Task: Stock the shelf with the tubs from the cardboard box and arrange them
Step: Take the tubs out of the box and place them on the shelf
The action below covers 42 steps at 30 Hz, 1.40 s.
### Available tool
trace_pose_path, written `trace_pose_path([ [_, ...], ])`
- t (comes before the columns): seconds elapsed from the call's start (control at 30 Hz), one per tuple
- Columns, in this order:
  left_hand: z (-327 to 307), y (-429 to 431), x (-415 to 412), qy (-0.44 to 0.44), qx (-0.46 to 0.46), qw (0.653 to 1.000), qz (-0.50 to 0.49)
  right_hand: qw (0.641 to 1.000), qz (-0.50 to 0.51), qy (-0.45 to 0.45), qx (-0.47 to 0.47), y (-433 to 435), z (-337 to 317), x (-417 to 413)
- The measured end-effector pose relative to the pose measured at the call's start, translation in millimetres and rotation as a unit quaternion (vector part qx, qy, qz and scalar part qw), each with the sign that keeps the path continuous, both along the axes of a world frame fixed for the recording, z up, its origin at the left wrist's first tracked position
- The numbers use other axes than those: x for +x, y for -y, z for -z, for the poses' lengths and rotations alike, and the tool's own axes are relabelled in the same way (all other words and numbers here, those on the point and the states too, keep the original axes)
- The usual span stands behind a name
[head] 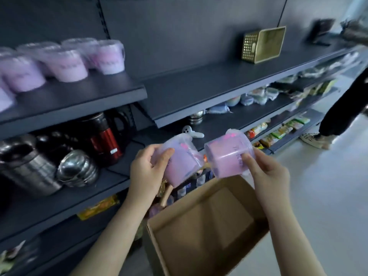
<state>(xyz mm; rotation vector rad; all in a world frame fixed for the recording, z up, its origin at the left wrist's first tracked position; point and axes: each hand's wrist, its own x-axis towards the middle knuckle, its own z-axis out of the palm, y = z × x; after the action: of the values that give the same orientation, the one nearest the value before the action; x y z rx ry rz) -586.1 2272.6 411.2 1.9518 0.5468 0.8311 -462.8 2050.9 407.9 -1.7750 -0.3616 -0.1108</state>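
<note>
While over the box (pixel 209 226), 2 grips tight: left hand (pixel 147 170) on left tub (pixel 183 164), right hand (pixel 266 174) on right tub (pixel 229 156).

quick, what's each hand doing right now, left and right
Left hand: gripping a wrapped pink tub, thumb on top.
Right hand: gripping a second wrapped pink tub, held above the cardboard box.

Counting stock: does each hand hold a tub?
Yes: the left hand grips the left tub, the right hand grips the right tub.
</note>
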Motion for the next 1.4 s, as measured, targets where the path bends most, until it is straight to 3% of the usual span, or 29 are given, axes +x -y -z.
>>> trace_pose_path([
  [0.27, -85.0, -49.4, -93.0, 0.094, 0.043, 0.993, -0.051, 0.994, -0.081, 0.072, 0.018, -66.7, -61.8, -64.2],
  [0.5, -114.5, -120.0, -184.5, 0.104, 0.121, 0.984, -0.078, 0.987, -0.127, 0.089, 0.038, -154.7, -83.8, -139.2],
  [0.67, -129.9, -165.0, -217.9, 0.094, 0.216, 0.969, -0.078, 0.981, -0.118, 0.151, 0.023, -203.7, -94.2, -176.2],
  [0.9, -151.4, -202.9, -192.1, 0.037, 0.331, 0.941, -0.064, 0.95, -0.086, 0.294, -0.065, -235.0, -130.4, -158.0],
  [1.1, -156.9, -222.1, -143.1, 0.007, 0.427, 0.894, -0.133, 0.926, -0.075, 0.347, -0.127, -259.9, -148.0, -99.9],
  [1.4, -135.5, -253.2, -69.2, -0.089, 0.521, 0.838, -0.135, 0.861, -0.155, 0.437, -0.211, -313.4, -133.6, -8.0],
])
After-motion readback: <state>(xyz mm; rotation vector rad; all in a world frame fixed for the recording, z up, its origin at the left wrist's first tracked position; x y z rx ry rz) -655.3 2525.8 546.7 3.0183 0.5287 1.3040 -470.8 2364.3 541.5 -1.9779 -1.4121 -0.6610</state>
